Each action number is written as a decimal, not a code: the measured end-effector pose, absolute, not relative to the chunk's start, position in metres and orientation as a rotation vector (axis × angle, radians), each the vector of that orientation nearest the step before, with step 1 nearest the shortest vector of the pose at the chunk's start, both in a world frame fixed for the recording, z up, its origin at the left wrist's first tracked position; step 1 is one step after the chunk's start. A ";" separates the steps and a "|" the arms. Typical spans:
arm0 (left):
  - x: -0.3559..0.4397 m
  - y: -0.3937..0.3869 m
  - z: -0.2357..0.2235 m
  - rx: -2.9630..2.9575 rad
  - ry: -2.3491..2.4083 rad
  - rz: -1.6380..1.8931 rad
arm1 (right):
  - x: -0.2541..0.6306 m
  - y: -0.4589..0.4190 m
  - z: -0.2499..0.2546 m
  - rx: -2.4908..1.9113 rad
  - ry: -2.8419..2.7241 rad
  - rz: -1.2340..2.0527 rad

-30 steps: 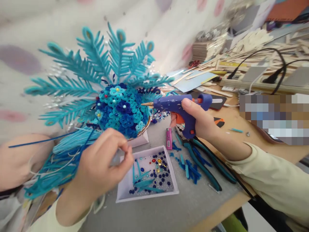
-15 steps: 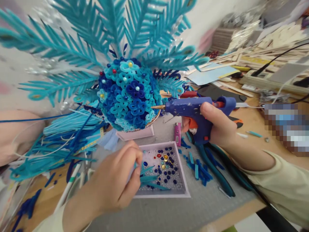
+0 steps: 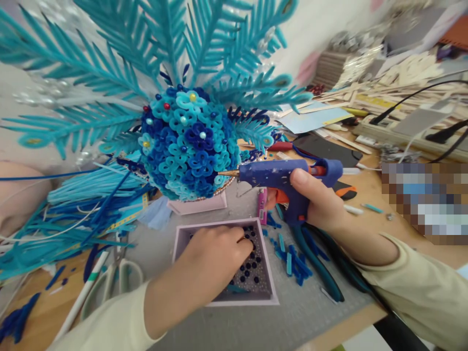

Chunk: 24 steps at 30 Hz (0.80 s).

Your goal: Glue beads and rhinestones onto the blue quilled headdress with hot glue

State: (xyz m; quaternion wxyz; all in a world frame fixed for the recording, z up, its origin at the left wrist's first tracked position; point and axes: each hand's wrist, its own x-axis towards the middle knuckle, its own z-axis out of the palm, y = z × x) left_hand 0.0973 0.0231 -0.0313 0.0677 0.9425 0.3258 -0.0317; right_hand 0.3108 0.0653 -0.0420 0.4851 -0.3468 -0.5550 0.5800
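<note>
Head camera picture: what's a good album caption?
Left hand at the bead tray, right hand holding a glue gun near blue flowers.

The glue gun is violet-blue; the flower ball mixes navy, bright blue and turquoise; fronds turquoise; the tray pale lilac; beads dark blue.

1 tray rests on the mat, with beads inside. Behind the tray: flower ball. Right of the ball: glue gun. Left of the tray: scissors. Right: pliers. Right rear: power strip.
</note>
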 end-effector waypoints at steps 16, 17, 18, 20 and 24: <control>0.056 0.024 0.002 2.711 1.275 0.232 | 0.310 0.064 -0.045 -0.836 -1.413 1.399; 0.054 0.024 0.004 2.726 1.270 0.265 | 0.311 0.063 -0.046 -0.851 -1.421 1.399; 0.053 0.024 0.007 2.741 1.269 0.304 | 0.311 0.062 -0.047 -0.862 -1.429 1.392; 0.050 0.025 0.012 2.757 1.262 0.386 | 0.313 0.060 -0.049 -0.886 -1.450 1.362; 0.045 0.031 0.031 2.677 1.229 0.623 | 0.315 0.062 -0.057 -0.939 -1.458 1.336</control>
